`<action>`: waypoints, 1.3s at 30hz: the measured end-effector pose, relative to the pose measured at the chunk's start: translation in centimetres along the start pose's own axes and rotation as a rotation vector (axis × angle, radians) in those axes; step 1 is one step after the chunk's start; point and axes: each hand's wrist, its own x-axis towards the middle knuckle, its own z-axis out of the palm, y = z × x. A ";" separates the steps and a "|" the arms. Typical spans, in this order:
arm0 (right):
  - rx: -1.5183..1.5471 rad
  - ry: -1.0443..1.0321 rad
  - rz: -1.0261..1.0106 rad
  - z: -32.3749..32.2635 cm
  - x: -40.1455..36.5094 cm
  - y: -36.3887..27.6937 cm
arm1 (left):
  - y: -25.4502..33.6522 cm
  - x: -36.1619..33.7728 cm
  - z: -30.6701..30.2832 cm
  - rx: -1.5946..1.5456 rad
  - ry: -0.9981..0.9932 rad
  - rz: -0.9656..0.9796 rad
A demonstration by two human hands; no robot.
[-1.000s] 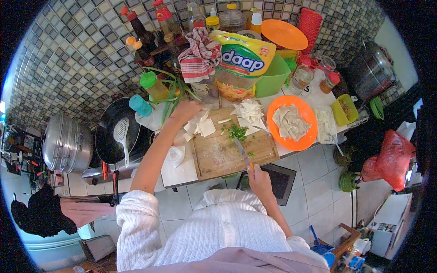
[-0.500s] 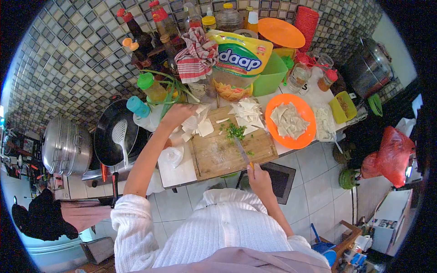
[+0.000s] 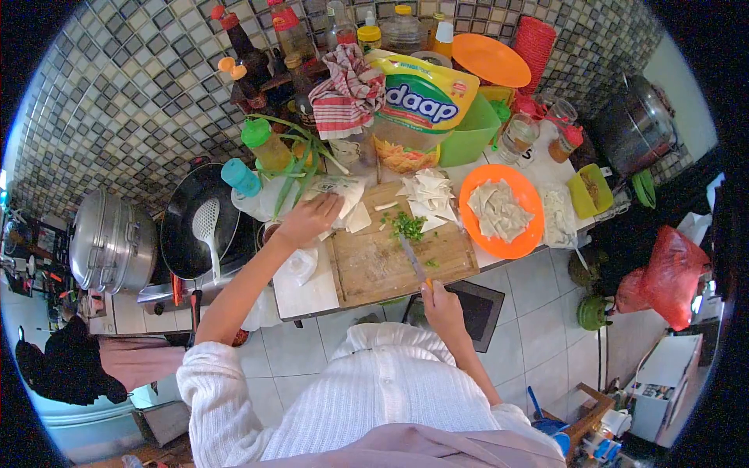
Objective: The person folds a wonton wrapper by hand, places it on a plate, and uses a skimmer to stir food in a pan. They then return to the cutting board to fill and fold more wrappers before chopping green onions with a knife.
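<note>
My right hand grips a knife by its handle, blade lying on the wooden cutting board and pointing at a small heap of chopped green onion. My left hand rests flat on a pile of white dough squares at the board's left edge, just below a bunch of long green onion stalks. More cut dough pieces lie at the board's far right corner.
An orange plate holds folded dough pieces right of the board. A black wok with a white skimmer and a steel pot stand to the left. Bottles, a yellow bag, a green bowl and a striped cloth crowd the back wall.
My left hand has come down from the green onion stalks toward me and now lies on the dough squares. The right hand and knife have barely moved.
</note>
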 end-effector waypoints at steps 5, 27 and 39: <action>0.042 0.019 0.016 -0.5 -0.2 -0.3 | 2.6 -0.6 -4.5 -0.211 0.024 -0.112; 0.005 0.133 -0.058 2.3 -0.7 -2.2 | 16.3 -4.0 -2.8 -0.879 0.107 -1.250; -0.234 -0.094 -0.078 4.6 -0.7 -4.4 | 19.0 -3.6 -2.6 -0.414 -0.385 -1.025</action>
